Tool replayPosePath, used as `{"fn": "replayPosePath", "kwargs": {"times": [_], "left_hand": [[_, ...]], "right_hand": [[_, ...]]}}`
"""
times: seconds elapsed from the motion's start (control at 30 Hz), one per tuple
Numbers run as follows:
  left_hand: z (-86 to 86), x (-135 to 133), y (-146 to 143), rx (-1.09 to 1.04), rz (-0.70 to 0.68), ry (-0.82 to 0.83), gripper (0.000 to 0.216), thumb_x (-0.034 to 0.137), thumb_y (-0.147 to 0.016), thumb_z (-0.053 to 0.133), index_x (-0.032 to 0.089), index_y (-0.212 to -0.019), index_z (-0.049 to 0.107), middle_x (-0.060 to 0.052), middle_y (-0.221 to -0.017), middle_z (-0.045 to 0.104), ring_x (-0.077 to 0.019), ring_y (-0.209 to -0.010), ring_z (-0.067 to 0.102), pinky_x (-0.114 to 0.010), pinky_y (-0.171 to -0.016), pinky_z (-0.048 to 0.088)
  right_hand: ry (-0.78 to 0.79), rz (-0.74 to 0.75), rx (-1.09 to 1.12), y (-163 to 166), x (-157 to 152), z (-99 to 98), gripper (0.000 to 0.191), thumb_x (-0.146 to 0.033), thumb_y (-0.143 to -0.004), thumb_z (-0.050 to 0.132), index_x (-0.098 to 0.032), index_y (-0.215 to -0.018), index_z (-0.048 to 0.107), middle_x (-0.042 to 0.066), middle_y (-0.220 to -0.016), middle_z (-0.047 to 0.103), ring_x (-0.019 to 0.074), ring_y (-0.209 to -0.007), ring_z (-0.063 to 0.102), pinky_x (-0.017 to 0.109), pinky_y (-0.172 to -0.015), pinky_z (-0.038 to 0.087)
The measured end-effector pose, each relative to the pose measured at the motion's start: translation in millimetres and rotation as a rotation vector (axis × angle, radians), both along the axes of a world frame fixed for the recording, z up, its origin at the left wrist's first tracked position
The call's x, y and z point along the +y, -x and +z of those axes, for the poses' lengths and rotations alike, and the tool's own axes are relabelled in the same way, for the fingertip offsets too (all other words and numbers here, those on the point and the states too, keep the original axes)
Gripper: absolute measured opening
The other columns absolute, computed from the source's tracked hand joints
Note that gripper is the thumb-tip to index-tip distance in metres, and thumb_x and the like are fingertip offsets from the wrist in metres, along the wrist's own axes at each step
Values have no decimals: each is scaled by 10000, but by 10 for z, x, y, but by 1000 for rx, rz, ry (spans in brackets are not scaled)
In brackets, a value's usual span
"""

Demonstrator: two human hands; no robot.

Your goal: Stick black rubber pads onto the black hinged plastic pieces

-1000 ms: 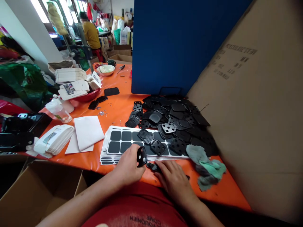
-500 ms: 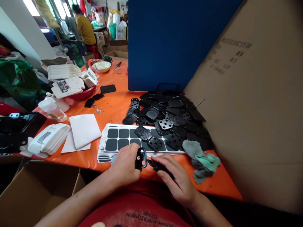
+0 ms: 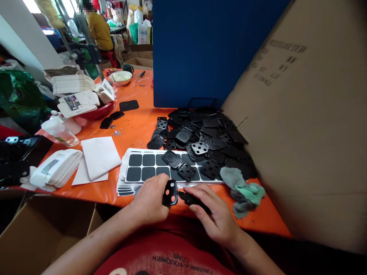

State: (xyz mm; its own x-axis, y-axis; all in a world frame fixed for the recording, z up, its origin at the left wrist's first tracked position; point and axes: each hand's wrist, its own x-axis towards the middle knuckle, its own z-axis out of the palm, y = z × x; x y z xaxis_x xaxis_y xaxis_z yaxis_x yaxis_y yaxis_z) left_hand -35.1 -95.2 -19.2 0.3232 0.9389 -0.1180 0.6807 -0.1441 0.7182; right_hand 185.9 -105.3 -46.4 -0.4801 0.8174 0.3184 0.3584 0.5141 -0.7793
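Two hands (image 3: 150,196) (image 3: 216,214) are noted above the near edge of the table (image 3: 141,131). By the left, a holed black plate (image 3: 169,195) is gripped on edge, the fingers wrapped about its side. By the right, a dark item (image 3: 199,203) is held under curled fingers, with the thumb below; its kind cannot be determined. Its narrow end is pointed at the plate, and contact cannot be confirmed.

A slip is judged the chief risk: should the plate be turned or the right grip be slack, the left fingers could be struck or the plate marked. If dropped, the plate could be lost over the edge. Behind, a hinged part (image 3: 187,172) is rested across stacked sheets (image 3: 122,179); if knocked by a knuckle, the uneven stack could be shifted. The rag (image 3: 242,189), lying beside, could be snagged.
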Motion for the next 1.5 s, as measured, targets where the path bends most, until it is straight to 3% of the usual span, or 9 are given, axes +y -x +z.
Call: {"fn": "replayPosePath", "kwargs": {"times": [0.3, 0.6, 0.7, 0.8, 0.93, 1.1, 1.17, 1.3, 1.5], "left_hand": [[138, -136, -105, 81, -202, -92, 360, 97, -552, 557, 209, -870, 430, -55, -870, 558, -207, -766, 488, -331, -670, 367], [73, -25, -77, 495, -62, -245, 262, 107, -706, 501, 156, -963, 511, -107, -930, 554, -268, -845, 498, -417, -757, 417], [39, -20, -128, 552, -74, -254, 278, 114, -727, 527, 137, -1004, 531, -120, -957, 560, -288, -875, 505, -445, -789, 428], [11, -13, -192, 474, -118, -242, 313, 161, -771, 557, 131, -1081, 531, -129, -1004, 573, -298, -919, 520, -462, -822, 435], [52, 66, -85, 96, -96, -46, 717, 318, -701, 717, 146, -1325, 408, -167, -1209, 563, -324, -1079, 537, -470, -920, 428], [118, 216, 229, -396, -42, 495, 358, 415, -873, 536, 165, -1128, 560, -105, -990, 678, -237, -895, 640, -363, -804, 469], [63, 233, 251, -690, -105, 810, 414, 497, -889, 496, 144, -1089, 576, -116, -914, 701, -227, -775, 672, -347, -722, 490], [-128, 190, 112, -1141, -305, 1241, 493, 523, -896, 475, 99, -1138, 549, -192, -883, 725, -275, -658, 709, -378, -638, 527], [-250, 234, -30, -1333, 164, 1034, 267, 322, -921, 525, 120, -1093, 543, -187, -905, 733, -261, -795, 725, -340, -693, 554]], "right_hand": [[-16, -113, -74, -25, 141, -73, 287, -226, -947, 518, -254, -1221, 597, 67, -1009, 640, 190, -919, 629, 312, -787, 555], [-58, -59, -378, -122, -5, -261, 292, -301, -912, 570, -222, -1185, 634, 108, -997, 638, 265, -904, 600, 435, -774, 536], [-7, -117, -211, -40, 6, -159, 286, -328, -917, 564, -219, -1171, 635, 103, -1017, 654, 257, -935, 606, 416, -811, 521], [252, -136, 27, 101, 69, -17, 238, -372, -912, 562, -214, -1066, 653, 57, -900, 672, 201, -823, 625, 316, -725, 518], [673, -179, 255, 168, 184, 41, 280, -468, -850, 625, -196, -787, 629, -15, -668, 586, 119, -574, 529, 236, -534, 440], [887, -277, 444, 46, 301, -3, 371, -526, -734, 736, -176, -756, 616, -31, -642, 543, 87, -526, 472, 199, -457, 376], [892, -289, 449, 38, 331, 9, 369, -520, -723, 747, -175, -759, 621, -27, -645, 546, 90, -535, 476, 196, -453, 374], [746, -228, 263, -17, 403, 79, 376, -554, -846, 594, -187, -891, 663, 4, -697, 593, 128, -574, 534, 248, -514, 444], [-180, -473, -643, -809, 485, -103, 387, -470, -886, 510, -230, -1140, 676, 135, -1049, 653, 329, -1003, 590, 486, -847, 497]]}}
